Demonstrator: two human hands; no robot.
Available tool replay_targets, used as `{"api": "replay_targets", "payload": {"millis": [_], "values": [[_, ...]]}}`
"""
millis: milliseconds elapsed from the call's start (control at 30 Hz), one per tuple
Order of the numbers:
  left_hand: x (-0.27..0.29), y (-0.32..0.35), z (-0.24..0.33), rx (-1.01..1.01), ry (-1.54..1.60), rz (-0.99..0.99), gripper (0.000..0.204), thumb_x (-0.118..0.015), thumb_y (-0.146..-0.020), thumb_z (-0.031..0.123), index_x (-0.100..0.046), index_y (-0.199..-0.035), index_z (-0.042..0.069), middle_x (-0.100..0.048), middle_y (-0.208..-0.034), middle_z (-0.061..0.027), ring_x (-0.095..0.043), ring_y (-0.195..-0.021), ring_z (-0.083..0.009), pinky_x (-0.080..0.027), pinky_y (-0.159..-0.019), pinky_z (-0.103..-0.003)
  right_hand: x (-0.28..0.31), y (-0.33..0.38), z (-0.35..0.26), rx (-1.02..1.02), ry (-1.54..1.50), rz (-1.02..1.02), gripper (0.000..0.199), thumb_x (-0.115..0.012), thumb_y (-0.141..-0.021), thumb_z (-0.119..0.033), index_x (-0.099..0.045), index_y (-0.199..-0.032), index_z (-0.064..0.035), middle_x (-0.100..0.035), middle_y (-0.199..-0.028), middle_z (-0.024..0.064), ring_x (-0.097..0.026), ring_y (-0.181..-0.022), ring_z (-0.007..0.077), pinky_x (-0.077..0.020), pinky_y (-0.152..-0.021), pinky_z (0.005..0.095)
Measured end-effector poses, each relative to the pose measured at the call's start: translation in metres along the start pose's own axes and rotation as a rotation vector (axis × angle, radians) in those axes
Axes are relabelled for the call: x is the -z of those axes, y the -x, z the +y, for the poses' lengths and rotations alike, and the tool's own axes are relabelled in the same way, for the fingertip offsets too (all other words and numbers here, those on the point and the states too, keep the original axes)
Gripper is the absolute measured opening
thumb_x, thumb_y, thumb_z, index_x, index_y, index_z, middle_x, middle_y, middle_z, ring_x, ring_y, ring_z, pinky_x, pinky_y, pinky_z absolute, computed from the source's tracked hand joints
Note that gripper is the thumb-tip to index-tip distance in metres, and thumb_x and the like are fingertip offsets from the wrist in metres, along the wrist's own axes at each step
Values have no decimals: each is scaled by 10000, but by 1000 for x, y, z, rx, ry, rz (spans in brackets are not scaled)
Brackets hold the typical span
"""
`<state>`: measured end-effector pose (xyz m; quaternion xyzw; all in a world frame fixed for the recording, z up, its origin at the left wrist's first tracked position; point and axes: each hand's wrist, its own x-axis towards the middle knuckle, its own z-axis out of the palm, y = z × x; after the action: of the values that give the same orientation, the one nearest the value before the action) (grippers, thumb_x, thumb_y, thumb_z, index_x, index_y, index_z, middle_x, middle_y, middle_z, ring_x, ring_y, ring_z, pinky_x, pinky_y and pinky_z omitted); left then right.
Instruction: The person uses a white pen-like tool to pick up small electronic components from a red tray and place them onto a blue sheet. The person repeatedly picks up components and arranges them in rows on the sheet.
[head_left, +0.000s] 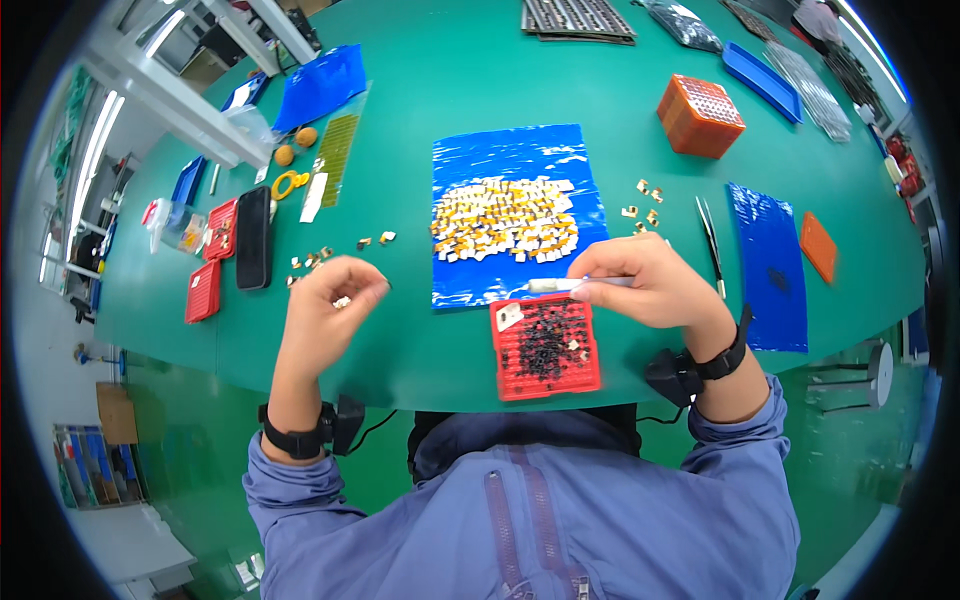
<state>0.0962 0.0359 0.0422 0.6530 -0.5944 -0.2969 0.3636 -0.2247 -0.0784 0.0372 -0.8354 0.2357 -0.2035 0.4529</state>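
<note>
Head view: both hands are over the green tabletop (pixel 400 345), well apart from each other. R hand (pixel 645 280) is clamped on a white pen-shaped tool (pixel 552 285), thumb & fingers round the barrel, tip aimed L; grip looks like a pencil hold, prob. for fine control. L hand (pixel 322 308) has thumb & index drawn close; a small white bit (pixel 342 302) shows by the curled fingers, but can't tell if it's held or just lies behind, nor if the fingertips are clamped on anything.

Red ribbed tray (pixel 496 372) sits btwn the hands, on the body side of the R hand's tool, prob. so its tiny black parts (pixel 545 345) stay corralled & close. Blue plastic sheet (pixel 448 292) lies ahead of & btwn the hands, w/ a heap of white-and-amber pcs (pixel 505 222) on it; colour contrast prob. helps pick pcs out, & the central spot suits either hand. Loose pcs (pixel 319 257) lie just beyond L hand, more beyond R hand, prob. set apart from the heap on purpose, tho can't be sure.

Tweezers (pixel 712 248) lie just R of R hand, prob. parked for quick reach. Farther R: 2nd blue sheet (pixel 768 240) & orange tray (pixel 818 248). Black phone (pixel 254 238) & small red trays (pixel 203 292) are L of L hand, prob. out of the way.
</note>
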Motion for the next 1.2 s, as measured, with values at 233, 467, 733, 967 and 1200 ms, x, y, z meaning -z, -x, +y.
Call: {"api": "replay_targets", "payload": {"millis": [233, 467, 733, 967, 1200], "values": [[-60, -13, 39, -233, 508, -444, 168, -605, -849, 6, -651, -1010, -9, -596, -844, -46, -558, -828, -121, -446, -708, -252, -5, 4, 2, -73, -284, -75, 148, -647, -850, -149, -652, -904, -11, -584, -663, 4, -485, -593, 49, -387, -529, 225], [-104, -31, 23, 65, 1310, -497, 79, -559, -880, 23, -542, -955, 3, -574, -883, -86, -567, -814, -156, -455, -732, -269, -8, 3, 3, -38, -339, 16, 190, -587, -896, -202, -662, -889, -28, -505, -579, 8, -423, -523, 59, -342, -485, 249], [-117, -33, 11, 101, 1441, -567, 107, -605, -859, 42, -499, -872, 43, -568, -808, -86, -586, -743, -167, -487, -676, -278, -7, 2, 7, -60, -303, 42, 151, -616, -867, -164, -648, -861, -16, -510, -575, 16, -436, -519, 64, -349, -484, 248], [-116, -30, 12, 126, 1398, -605, 142, -636, -848, 74, -497, -864, 49, -575, -793, -81, -601, -721, -157, -509, -642, -257, -5, 1, 8, -67, -368, 22, 104, -686, -809, -103, -642, -851, -18, -587, -697, 34, -519, -573, 83, -383, -505, 240], [-115, -30, 14, 126, 1351, -654, 157, -655, -833, 76, -500, -840, 47, -576, -785, -85, -598, -715, -159, -504, -643, -261, -4, 2, 10, 5, -274, -25, 121, -654, -836, -136, -622, -827, -19, -562, -616, 38, -493, -526, 76, -375, -482, 249]]}}
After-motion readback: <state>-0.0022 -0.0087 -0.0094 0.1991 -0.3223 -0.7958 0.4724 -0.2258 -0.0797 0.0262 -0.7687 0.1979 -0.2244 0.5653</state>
